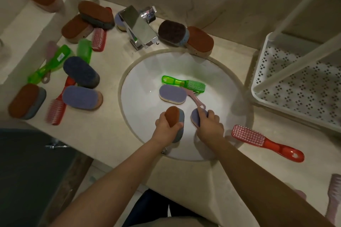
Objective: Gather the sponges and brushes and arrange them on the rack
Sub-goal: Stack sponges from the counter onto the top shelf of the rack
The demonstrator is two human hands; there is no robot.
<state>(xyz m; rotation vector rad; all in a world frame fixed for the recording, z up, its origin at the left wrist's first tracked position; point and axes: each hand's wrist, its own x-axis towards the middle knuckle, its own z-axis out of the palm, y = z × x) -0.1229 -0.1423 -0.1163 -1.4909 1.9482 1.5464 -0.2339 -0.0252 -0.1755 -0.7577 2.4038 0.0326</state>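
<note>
Both hands are inside the white round sink (pixel 140 86). My left hand (pixel 166 128) grips a brown-topped grey sponge (pixel 175 116) standing on its edge. My right hand (pixel 209 125) grips a purple sponge (pixel 196 117) and touches the handle end of a pink brush (pixel 195 98). Deeper in the sink lie another purple sponge (pixel 172 94) and a green brush (pixel 184 84). A red brush (pixel 265 142) lies on the counter right of the sink. The white perforated rack (pixel 299 90) stands at the right.
Several sponges and brushes lie scattered on the counter left of the sink, among them a red brush (pixel 57 105) and green brushes (pixel 49 64). Two sponges (pixel 184 37) sit behind the sink beside the chrome tap (pixel 138 27). Another pink brush (pixel 334 197) lies at the far right.
</note>
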